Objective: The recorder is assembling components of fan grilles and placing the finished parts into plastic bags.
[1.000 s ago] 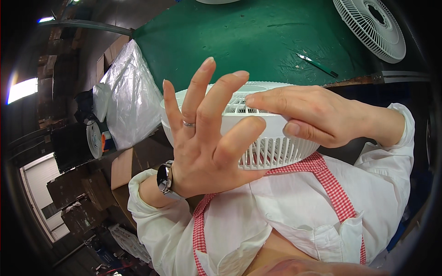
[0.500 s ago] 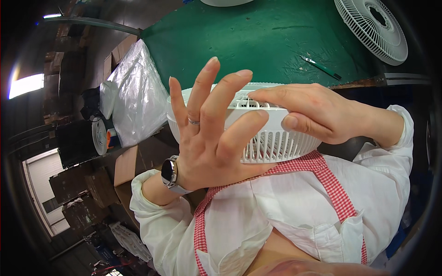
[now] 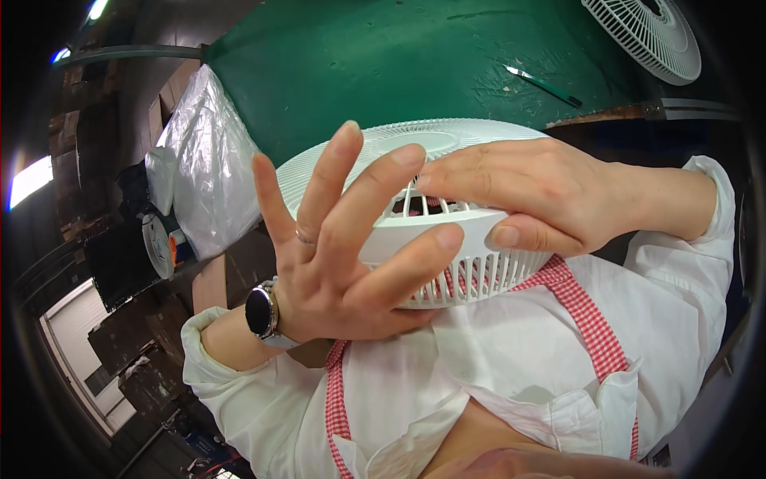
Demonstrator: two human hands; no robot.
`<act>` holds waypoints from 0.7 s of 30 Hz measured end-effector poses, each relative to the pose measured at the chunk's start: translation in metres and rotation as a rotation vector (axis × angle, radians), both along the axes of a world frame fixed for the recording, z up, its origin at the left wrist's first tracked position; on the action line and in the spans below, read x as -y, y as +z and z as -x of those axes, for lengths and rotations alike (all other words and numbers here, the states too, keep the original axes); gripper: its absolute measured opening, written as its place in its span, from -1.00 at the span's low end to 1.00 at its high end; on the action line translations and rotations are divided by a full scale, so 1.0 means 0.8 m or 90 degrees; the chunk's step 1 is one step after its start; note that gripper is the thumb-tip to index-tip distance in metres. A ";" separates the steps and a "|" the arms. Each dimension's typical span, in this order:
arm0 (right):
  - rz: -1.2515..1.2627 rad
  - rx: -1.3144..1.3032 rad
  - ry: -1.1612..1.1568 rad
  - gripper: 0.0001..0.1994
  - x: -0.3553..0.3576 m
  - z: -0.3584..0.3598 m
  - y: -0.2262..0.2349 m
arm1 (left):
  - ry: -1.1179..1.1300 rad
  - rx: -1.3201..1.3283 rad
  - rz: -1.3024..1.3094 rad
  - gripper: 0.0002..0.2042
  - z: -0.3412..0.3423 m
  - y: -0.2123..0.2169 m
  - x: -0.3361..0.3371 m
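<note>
The round white slatted plastic fan cage (image 3: pixel 475 227) is between our right hand (image 3: pixel 550 191) and left hand (image 3: pixel 319 271). Our right pinches its rim, fingers above, thumb outside; our left spreads its fingers across it, though we cannot tell whether it grips. Beyond the grip, a slim green-handled knife (image 3: pixel 542 85) lies on the green tabletop (image 3: pixel 383 64).

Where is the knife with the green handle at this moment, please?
In the head view, the knife lies on the green table, upper right of centre, beyond the right hand and to the left of the separate white grille.
</note>
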State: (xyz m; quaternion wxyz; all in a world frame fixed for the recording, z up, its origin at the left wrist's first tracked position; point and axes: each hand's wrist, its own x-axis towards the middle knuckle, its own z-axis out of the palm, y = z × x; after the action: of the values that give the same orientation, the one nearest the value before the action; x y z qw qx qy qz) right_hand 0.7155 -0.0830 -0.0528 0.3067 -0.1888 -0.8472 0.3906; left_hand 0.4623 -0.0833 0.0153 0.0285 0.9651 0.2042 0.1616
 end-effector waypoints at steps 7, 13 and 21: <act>-0.027 0.017 0.023 -0.43 -0.008 0.008 0.004 | 0.053 0.005 0.005 -0.21 0.007 -0.008 0.009; -0.068 0.036 -0.017 -0.42 -0.006 0.011 0.013 | 0.083 -0.039 -0.014 -0.24 0.010 0.004 0.008; -0.308 0.104 -0.240 0.03 -0.011 -0.017 0.018 | 0.190 0.160 -0.080 -0.26 0.071 -0.008 -0.033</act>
State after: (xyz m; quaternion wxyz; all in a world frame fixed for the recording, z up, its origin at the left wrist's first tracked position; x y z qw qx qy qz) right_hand 0.7293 -0.0744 -0.0380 0.3408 -0.2945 -0.8874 0.0977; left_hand 0.4058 -0.0568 0.0087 -0.0307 0.8962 0.3292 0.2957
